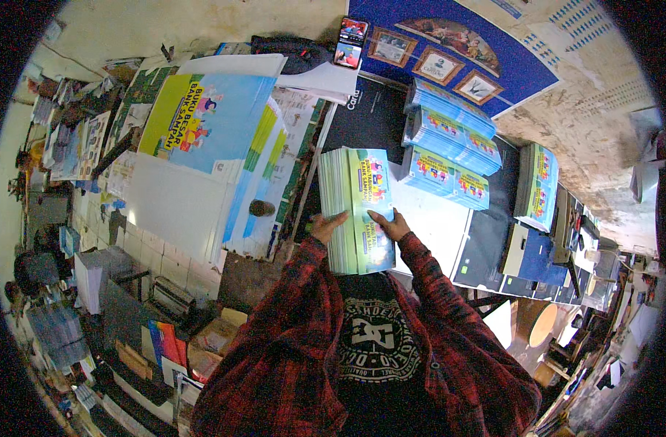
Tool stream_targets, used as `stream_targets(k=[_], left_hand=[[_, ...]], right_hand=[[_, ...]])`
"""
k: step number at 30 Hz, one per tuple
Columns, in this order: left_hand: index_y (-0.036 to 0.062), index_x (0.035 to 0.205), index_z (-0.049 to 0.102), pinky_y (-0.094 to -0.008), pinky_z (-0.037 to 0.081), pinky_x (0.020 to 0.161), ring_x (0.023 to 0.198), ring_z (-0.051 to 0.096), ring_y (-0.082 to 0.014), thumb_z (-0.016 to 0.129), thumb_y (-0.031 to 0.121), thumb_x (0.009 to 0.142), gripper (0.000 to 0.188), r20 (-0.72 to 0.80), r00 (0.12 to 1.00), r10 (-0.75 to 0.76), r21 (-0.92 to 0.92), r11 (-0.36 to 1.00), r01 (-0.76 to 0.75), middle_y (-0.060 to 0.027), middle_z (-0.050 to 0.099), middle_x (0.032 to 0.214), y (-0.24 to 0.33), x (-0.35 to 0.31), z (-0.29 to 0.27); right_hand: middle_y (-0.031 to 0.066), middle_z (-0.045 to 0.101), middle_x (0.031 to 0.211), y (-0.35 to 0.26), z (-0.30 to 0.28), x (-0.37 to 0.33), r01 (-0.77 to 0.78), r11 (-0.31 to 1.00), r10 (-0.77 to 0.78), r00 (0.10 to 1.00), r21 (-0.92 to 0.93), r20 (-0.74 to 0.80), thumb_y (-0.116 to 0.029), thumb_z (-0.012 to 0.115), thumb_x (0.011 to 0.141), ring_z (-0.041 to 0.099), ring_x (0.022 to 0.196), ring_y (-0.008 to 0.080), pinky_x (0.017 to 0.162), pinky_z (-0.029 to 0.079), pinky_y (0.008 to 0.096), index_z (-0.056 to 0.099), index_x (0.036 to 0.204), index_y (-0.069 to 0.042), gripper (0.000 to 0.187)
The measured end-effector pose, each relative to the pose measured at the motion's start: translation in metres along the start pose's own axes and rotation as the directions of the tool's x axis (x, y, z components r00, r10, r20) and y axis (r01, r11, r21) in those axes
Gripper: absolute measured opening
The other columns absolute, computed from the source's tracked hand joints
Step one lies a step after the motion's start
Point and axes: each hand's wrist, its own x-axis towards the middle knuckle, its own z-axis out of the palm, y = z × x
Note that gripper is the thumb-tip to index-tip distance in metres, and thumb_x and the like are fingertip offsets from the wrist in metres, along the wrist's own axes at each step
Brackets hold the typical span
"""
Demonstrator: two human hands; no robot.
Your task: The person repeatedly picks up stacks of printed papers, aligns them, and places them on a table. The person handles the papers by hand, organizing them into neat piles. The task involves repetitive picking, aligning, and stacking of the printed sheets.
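Observation:
A fanned stack of booklets (357,175) with green, yellow and blue illustrated covers lies in front of me at the table's near side. My left hand (326,228) grips its left side, thumb across the top and the other fingers over the edge, partly hidden. On the right side of the same stack, my right hand (393,225) has its thumb on the cover and its fingers at the edge. Right behind, more bundled booklets (449,138) stand in several rows on the dark tabletop. Another upright-edged pile of booklets (538,186) sits farther right.
Large printed cover sheets (234,131) are piled at the left, with a small dark cylinder (261,208) beside them. A phone (350,42) leans at the back, next to a black pouch (289,54). White board (431,229) covers part of the table. Shelves and boxes (213,336) stand lower left.

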Motion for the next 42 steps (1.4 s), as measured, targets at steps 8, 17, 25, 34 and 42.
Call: stream_targets(k=[8,17,25,34,42], left_hand=[[0.0016,0.107,0.065,-0.0325,0.050,0.083,0.093,0.063,-0.0184,0.072,0.023,0.079,0.037,-0.011,1.000,-0.003,-0.193,0.981,0.001,-0.0093,0.066,0.101,0.049,-0.034,-0.015],[0.0019,0.108,0.064,-0.0326,0.050,0.082,0.090,0.063,-0.0182,0.071,0.029,0.079,0.040,0.021,1.000,0.008,-0.045,0.999,-0.007,-0.0087,0.066,0.100,0.010,-0.011,-0.005],[0.0016,0.109,0.063,-0.0331,0.051,0.082,0.092,0.063,-0.0186,0.072,0.029,0.079,0.041,0.041,0.999,-0.004,-0.071,0.997,0.007,-0.0086,0.065,0.104,0.012,-0.012,-0.007],[0.0025,0.114,0.059,-0.0338,0.052,0.081,0.094,0.062,-0.0197,0.071,0.020,0.080,0.041,0.016,0.999,-0.028,-0.240,0.970,0.031,-0.0104,0.063,0.107,0.062,-0.048,-0.005],[0.0027,0.120,0.056,-0.0339,0.053,0.081,0.092,0.063,-0.0208,0.069,0.025,0.082,0.046,0.041,0.999,0.001,-0.150,0.989,0.005,-0.0097,0.064,0.105,0.000,-0.008,0.004]], right_hand=[[0.0228,0.044,0.130,0.081,-0.036,0.020,0.296,0.628,-0.603,0.770,-0.720,-0.209,-0.026,0.074,0.073,0.059,0.100,0.0355,0.079,0.052,0.0395,0.036,0.135,-0.005,0.076],[0.0233,0.051,0.124,0.018,0.004,0.003,0.063,0.760,-0.108,0.994,0.647,0.030,-0.028,0.065,0.085,0.056,0.110,0.0272,0.090,0.048,0.0358,0.015,0.141,-0.001,0.080],[0.0202,0.055,0.120,0.007,-0.008,-0.008,0.125,0.992,-0.126,0.992,-0.034,-0.015,-0.045,0.071,0.077,0.057,0.105,0.0243,0.091,0.045,0.0344,0.024,0.140,0.003,0.092],[0.0156,0.038,0.138,0.061,-0.012,0.003,0.052,0.678,-0.575,0.658,-0.734,-0.485,-0.041,0.069,0.076,0.041,0.121,0.0372,0.092,0.038,0.0530,0.053,0.122,-0.004,0.061],[0.0200,0.054,0.121,0.041,-0.002,0.014,0.213,0.961,-0.215,0.977,0.175,-0.010,-0.042,0.063,0.084,0.056,0.106,0.0228,0.089,0.046,0.0344,0.032,0.136,0.004,0.076]])
